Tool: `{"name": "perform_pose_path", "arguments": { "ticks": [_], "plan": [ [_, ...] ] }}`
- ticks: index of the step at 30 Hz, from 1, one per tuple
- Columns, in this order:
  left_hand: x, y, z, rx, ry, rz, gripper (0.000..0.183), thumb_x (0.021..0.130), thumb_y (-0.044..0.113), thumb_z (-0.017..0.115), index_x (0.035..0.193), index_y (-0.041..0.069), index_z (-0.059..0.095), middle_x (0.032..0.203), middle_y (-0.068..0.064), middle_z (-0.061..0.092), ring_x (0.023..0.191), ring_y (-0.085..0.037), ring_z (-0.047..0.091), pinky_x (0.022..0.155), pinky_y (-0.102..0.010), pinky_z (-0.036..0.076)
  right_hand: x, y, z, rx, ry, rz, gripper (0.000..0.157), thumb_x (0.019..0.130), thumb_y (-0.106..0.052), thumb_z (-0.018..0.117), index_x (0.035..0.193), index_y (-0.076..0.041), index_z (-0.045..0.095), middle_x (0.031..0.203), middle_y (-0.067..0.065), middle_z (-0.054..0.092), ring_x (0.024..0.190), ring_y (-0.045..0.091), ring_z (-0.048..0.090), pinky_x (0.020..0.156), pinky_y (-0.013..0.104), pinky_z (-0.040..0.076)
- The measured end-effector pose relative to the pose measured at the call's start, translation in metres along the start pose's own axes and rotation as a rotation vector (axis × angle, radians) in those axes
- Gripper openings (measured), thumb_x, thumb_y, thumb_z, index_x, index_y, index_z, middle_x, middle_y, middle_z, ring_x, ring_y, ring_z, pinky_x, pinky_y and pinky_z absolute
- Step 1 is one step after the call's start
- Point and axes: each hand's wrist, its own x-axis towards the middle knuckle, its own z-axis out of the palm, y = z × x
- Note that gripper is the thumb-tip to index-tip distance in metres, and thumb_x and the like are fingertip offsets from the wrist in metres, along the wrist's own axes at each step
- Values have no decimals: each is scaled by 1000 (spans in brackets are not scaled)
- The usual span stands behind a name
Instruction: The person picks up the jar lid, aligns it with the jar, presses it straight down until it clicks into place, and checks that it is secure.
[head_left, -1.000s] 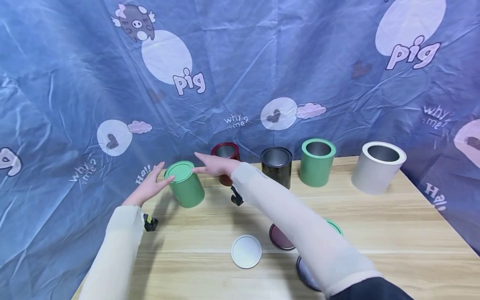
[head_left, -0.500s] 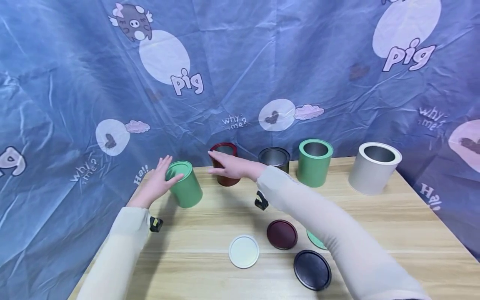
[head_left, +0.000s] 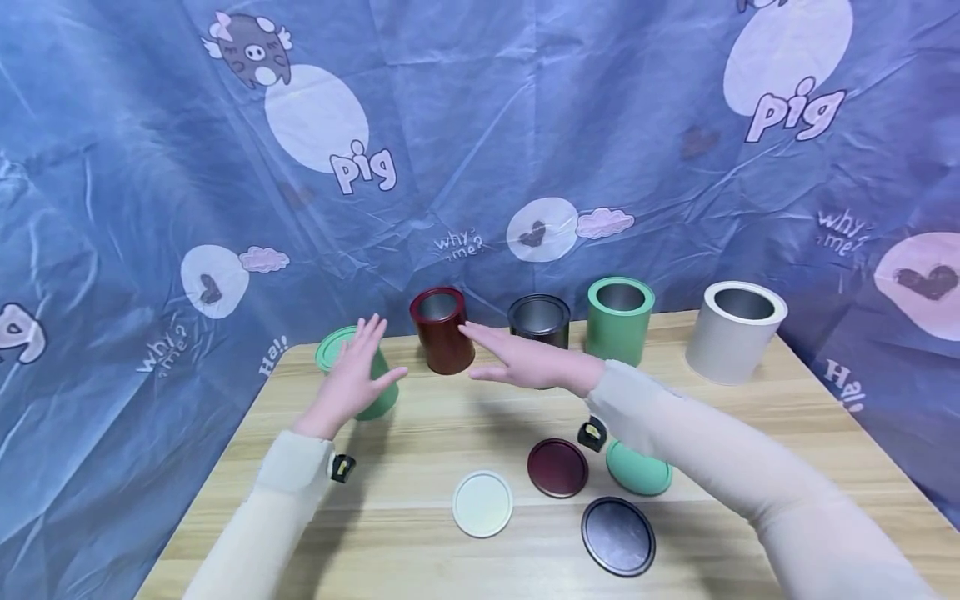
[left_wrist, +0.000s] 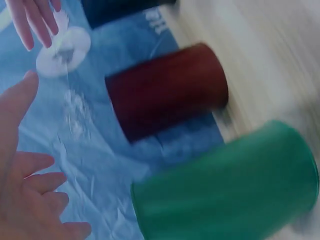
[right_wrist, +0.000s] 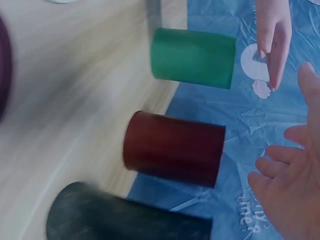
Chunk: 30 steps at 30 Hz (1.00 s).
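Observation:
My left hand [head_left: 351,379] hovers with its fingers spread in front of the green can [head_left: 381,398] at the left, which has a green lid [head_left: 330,346] on top. In the left wrist view that hand is apart from the can and holds nothing. My right hand [head_left: 528,358], fingers extended and empty, is in the air in front of the black can [head_left: 542,321], hiding part of it. Between the hands stands an uncovered dark red can [head_left: 444,337]. In the right wrist view a gap separates the right hand's fingers from the cans.
Further right stand an uncovered green can [head_left: 619,325] and a white can [head_left: 731,337]. Lying on the wooden table [head_left: 420,442] are a white lid [head_left: 482,504], a dark red lid [head_left: 557,467], a green lid [head_left: 639,468] and a black lid [head_left: 618,536]. A blue curtain [head_left: 450,167] hangs behind.
Both hands have moved right, the right one from beside the lidded green can past the red can to the black one. The lids on the table have come out from under the right arm.

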Motion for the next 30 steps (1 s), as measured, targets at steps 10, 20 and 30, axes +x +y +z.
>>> {"name": "perform_pose_path", "arguments": {
  "ticks": [10,20,30],
  "plan": [
    [-7,27,40,4,-18,102,86,87,43,70,152,4,28,160,-15,23,149,-33,13,119,-57,13,-56,28,19,13,-3,19,75,96,-37,58,154,-5,21,160,17,20,148,35,17,118,51,22],
    [-13,60,86,-1,-145,196,82,89,44,66,152,7,30,159,-10,25,149,-30,18,119,-55,14,-94,58,46,46,55,36,72,96,-31,59,151,1,25,156,26,23,143,46,22,114,60,24],
    [-22,86,123,81,-309,283,81,90,49,63,151,6,31,158,-13,29,148,-32,21,119,-53,22,-126,76,62,28,41,73,75,94,-33,62,149,5,27,154,30,26,142,46,25,113,59,25]
  ]
}}
